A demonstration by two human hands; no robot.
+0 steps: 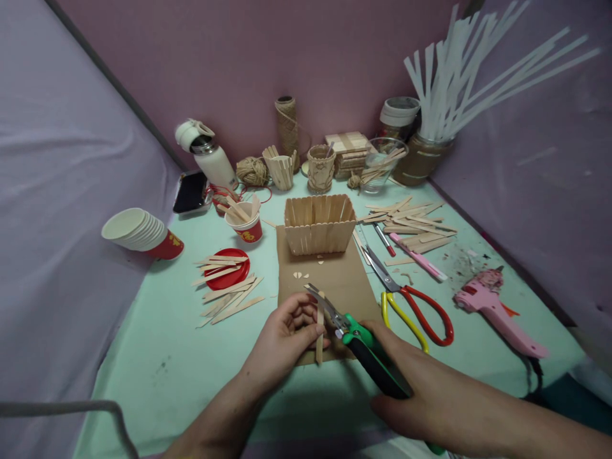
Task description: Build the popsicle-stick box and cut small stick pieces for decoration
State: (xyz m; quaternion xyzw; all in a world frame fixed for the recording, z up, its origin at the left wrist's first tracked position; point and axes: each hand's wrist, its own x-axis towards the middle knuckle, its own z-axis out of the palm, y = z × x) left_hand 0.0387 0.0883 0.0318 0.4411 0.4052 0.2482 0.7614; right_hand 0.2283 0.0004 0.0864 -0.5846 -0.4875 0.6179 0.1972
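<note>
Between the thumb and fingers of my left hand (291, 328) a wooden craft stick (320, 347) stands nearly upright. My right hand (399, 360) is closed around the green and black handles of a pair of cutters (356, 335). The cutters' blades lie at the upper part of the stick. Under both hands is a brown cardboard sheet (342, 278), with small cut wood pieces (297, 275) on it. A box made of craft sticks (319, 233) rests at the cardboard's far end.
Red-handled scissors (428, 312), yellow-handled pliers (404, 319) and a pink glue gun (497, 315) lie on the right. Loose sticks (415, 223) are behind them. Left are a red plate (229, 278), a stick-filled cup (248, 226) and stacked cups (143, 233).
</note>
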